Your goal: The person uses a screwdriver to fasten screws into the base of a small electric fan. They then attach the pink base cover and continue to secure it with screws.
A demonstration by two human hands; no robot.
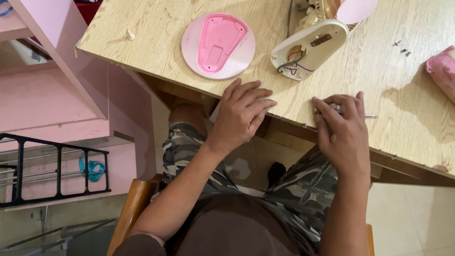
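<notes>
Your right hand (pixel 342 134) was clamped on a thin screwdriver (pixel 363 115) at the bench (pixel 155 10) edge; your left hand (pixel 241 114) lay flat, empty. That tool looked light, stiff, slippery; best gripped by its handle.

L hand (pixel 243 113) flat at table (pixel 154 21) edge, R hand (pixel 341 130) on screwdriver (pixel 354 113).

A seated person wears a dark brown short-sleeved shirt (pixel 239 240) and grey-green camouflage shorts (pixel 299 190) patterned in pale and dark blotches. Both forearms are bare from the sleeve hems down, and neither the left hand (pixel 240 115) nor the right hand (pixel 343 133) shows a ring, watch or glove.
</notes>
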